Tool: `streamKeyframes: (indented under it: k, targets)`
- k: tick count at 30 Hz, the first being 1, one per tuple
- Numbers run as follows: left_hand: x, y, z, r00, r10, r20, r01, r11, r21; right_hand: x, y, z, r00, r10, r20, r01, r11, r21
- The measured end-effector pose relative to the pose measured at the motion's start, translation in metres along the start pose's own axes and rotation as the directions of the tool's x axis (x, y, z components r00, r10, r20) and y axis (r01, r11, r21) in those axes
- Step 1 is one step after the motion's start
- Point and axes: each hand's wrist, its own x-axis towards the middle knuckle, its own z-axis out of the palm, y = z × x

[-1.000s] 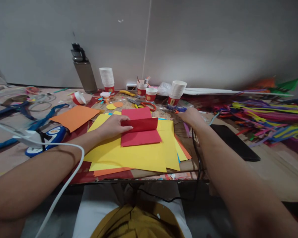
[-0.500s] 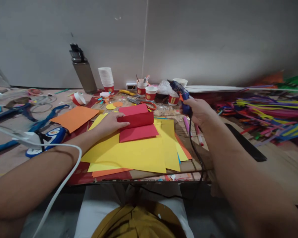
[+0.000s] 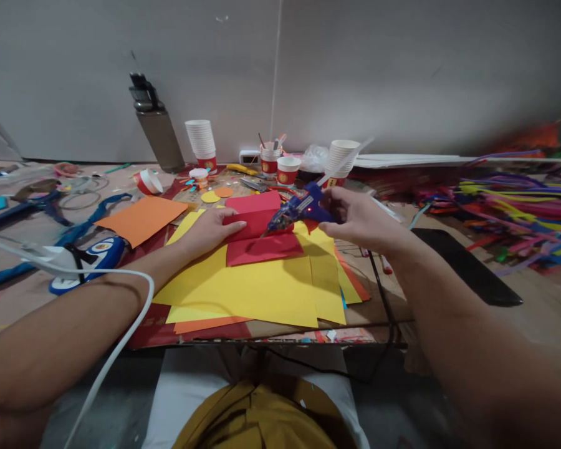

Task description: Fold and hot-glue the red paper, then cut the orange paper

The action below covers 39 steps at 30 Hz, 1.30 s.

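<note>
My left hand (image 3: 215,231) grips the left edge of a folded red paper (image 3: 264,251), thumb on its raised flap. My right hand (image 3: 355,215) is closed around a blue hot glue gun (image 3: 303,209) with a small red light showing on its body. A clear glue stick (image 3: 350,162) sticks out of the gun's back end. The nozzle points down and left to the fold of the red paper; whether it touches cannot be made out. Under the red paper lie yellow sheets (image 3: 262,296), with orange and blue sheets peeking out below.
Along the back stand a bottle (image 3: 161,140), stacked paper cups (image 3: 200,140) and a cup of tools (image 3: 270,161). An orange sheet (image 3: 143,218) lies left. Coloured strips (image 3: 518,212) and a black phone-like slab (image 3: 467,265) are on the right. A white cable (image 3: 140,274) crosses my left forearm.
My right hand has swung the glue gun left and down, from pointing up over the cups to the fold of the red paper. My left hand stays on the paper.
</note>
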Motion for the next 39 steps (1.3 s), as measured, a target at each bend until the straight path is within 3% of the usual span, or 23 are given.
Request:
streamKeyframes:
  k: [4,12,22,30,39]
  targets:
    - [0.001,0.0,0.001,0.999,0.03,-0.029,-0.028,0.997,0.066,-0.002,-0.008,0.006,0.99,-0.065,0.123,0.09,0.973,-0.214]
    - [0.0,0.004,0.001,0.999,0.023,-0.029,-0.02,0.997,0.074,-0.002,-0.003,0.018,0.981,-0.125,0.148,0.165,0.939,-0.303]
    - [0.002,-0.001,0.003,0.999,0.046,-0.02,-0.045,0.998,0.052,-0.004,-0.007,0.018,0.98,-0.026,0.196,0.079,0.96,-0.268]
    - [0.003,-0.002,0.002,0.999,0.043,-0.027,-0.042,0.998,0.046,-0.006,-0.007,0.002,0.978,0.102,0.183,0.003,0.867,-0.498]
    - [0.003,-0.002,0.001,0.997,0.061,-0.036,-0.059,0.997,0.057,-0.014,-0.01,-0.008,0.98,0.139,0.146,-0.033,0.826,-0.563]
